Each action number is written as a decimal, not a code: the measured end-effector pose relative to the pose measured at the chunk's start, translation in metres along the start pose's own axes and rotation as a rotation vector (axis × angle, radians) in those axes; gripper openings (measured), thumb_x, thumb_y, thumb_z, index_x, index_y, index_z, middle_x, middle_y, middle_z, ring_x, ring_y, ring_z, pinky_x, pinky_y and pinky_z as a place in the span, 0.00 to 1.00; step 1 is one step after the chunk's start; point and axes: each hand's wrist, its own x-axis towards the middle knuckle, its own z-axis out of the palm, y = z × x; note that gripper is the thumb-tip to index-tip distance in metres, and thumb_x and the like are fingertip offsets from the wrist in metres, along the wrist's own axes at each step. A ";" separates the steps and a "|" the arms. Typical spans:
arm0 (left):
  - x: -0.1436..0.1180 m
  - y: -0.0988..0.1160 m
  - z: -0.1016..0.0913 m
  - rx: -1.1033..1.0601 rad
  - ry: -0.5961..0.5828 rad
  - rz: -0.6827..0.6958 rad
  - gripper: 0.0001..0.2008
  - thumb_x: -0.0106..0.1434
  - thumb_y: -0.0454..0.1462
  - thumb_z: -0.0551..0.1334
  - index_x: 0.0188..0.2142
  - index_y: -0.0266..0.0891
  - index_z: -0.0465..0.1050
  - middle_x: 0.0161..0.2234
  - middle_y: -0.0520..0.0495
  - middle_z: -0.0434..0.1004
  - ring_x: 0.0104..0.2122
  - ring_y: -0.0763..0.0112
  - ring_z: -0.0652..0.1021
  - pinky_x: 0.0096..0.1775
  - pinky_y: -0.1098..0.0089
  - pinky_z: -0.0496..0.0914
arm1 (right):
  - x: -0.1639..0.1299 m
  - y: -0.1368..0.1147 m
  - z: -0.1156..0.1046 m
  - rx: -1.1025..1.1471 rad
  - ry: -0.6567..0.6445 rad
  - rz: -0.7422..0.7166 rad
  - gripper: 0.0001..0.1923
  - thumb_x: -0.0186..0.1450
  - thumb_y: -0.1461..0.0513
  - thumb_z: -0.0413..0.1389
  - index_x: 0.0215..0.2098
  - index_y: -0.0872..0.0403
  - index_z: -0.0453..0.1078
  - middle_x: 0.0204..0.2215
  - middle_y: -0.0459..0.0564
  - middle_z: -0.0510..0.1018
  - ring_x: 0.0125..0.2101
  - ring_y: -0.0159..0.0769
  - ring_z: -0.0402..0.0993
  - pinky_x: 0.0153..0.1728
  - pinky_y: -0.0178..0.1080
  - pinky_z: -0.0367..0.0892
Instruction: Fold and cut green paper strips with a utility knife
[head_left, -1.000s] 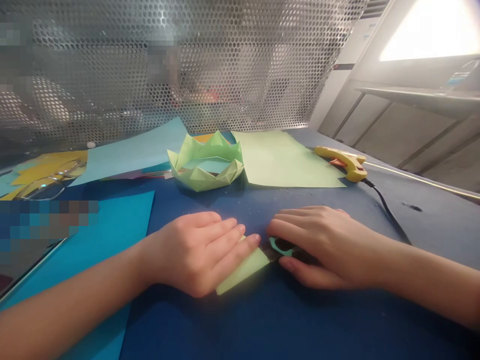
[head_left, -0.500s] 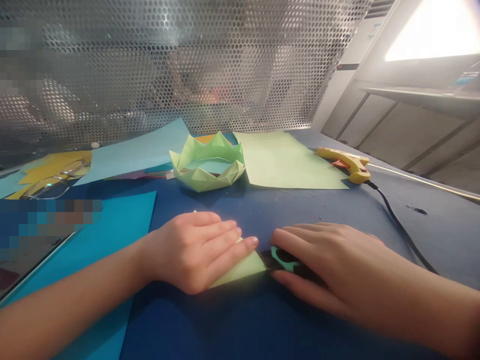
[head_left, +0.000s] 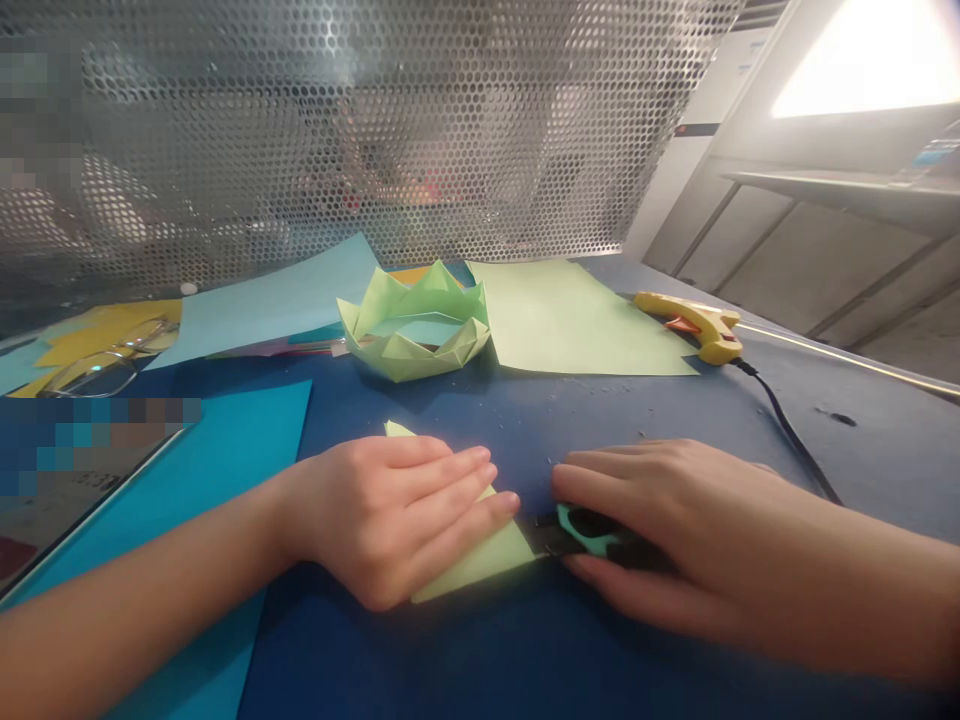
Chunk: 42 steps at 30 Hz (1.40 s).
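A folded pale green paper (head_left: 484,560) lies on the blue table, partly hidden by my left hand (head_left: 405,515). The fingers of that hand are together and curved over the paper, holding it; the thumb is hidden. One pale corner sticks out beyond the knuckles. My right hand (head_left: 660,540) is closed around a black-and-teal tool (head_left: 592,532) that looks like a small stapler. Its dark front end meets the paper's right corner, and most of its body is covered by my palm. Behind my hands stands a green folded-paper ring with pointed petals (head_left: 412,320).
A pale green sheet (head_left: 577,320) and a yellow glue gun (head_left: 694,325) with a black cord lie at the back right. Light blue sheets (head_left: 277,300), glasses (head_left: 112,360) and a bright blue sheet (head_left: 247,470) are on the left. A perforated metal panel (head_left: 487,120) rises behind.
Both hands, with the folded paper and the tool, have shifted slightly right and toward me. More of the paper's far corner shows beyond my left hand.
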 end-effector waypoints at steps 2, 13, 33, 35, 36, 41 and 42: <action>0.000 0.000 0.001 0.019 0.016 0.005 0.14 0.69 0.28 0.53 0.48 0.22 0.75 0.44 0.37 0.83 0.46 0.59 0.83 0.40 0.67 0.80 | 0.001 0.001 -0.001 -0.003 -0.018 -0.011 0.09 0.69 0.58 0.50 0.32 0.50 0.63 0.27 0.46 0.73 0.26 0.38 0.73 0.25 0.38 0.59; -0.009 0.005 0.010 0.074 0.060 0.026 0.16 0.68 0.29 0.54 0.51 0.21 0.73 0.49 0.35 0.81 0.52 0.56 0.80 0.46 0.65 0.78 | 0.000 0.002 -0.003 0.003 -0.008 -0.057 0.05 0.67 0.61 0.51 0.32 0.50 0.65 0.26 0.45 0.74 0.23 0.36 0.72 0.23 0.37 0.56; 0.012 -0.002 0.007 -0.063 -0.145 0.112 0.19 0.70 0.29 0.48 0.54 0.23 0.72 0.53 0.37 0.79 0.54 0.58 0.78 0.54 0.61 0.73 | -0.008 0.021 0.002 -0.069 0.057 -0.201 0.09 0.69 0.56 0.59 0.36 0.52 0.66 0.31 0.46 0.73 0.24 0.36 0.72 0.21 0.38 0.63; 0.018 -0.003 0.006 -0.147 -0.191 0.023 0.19 0.72 0.28 0.47 0.52 0.26 0.74 0.52 0.41 0.80 0.52 0.62 0.80 0.52 0.63 0.74 | -0.008 0.023 0.002 -0.072 0.048 -0.190 0.09 0.70 0.55 0.57 0.37 0.52 0.68 0.31 0.46 0.73 0.24 0.36 0.72 0.21 0.38 0.63; 0.020 -0.003 0.006 -0.178 -0.191 -0.023 0.20 0.73 0.28 0.46 0.50 0.28 0.76 0.52 0.44 0.80 0.51 0.64 0.80 0.51 0.64 0.73 | -0.009 0.024 0.001 -0.074 0.052 -0.187 0.09 0.70 0.55 0.57 0.37 0.52 0.68 0.32 0.46 0.73 0.25 0.36 0.73 0.21 0.38 0.64; 0.026 -0.002 -0.004 -0.185 -0.326 -0.187 0.15 0.71 0.31 0.53 0.50 0.41 0.76 0.47 0.53 0.82 0.45 0.65 0.79 0.47 0.62 0.71 | -0.011 0.024 0.002 -0.083 0.059 -0.183 0.07 0.70 0.57 0.56 0.39 0.52 0.71 0.33 0.46 0.74 0.24 0.36 0.74 0.21 0.38 0.64; 0.026 -0.002 -0.008 -0.219 -0.412 -0.209 0.18 0.67 0.30 0.56 0.54 0.42 0.73 0.48 0.53 0.81 0.45 0.64 0.79 0.46 0.61 0.72 | -0.011 0.023 0.003 -0.086 0.066 -0.188 0.07 0.70 0.57 0.56 0.40 0.52 0.71 0.33 0.46 0.74 0.25 0.36 0.75 0.22 0.38 0.65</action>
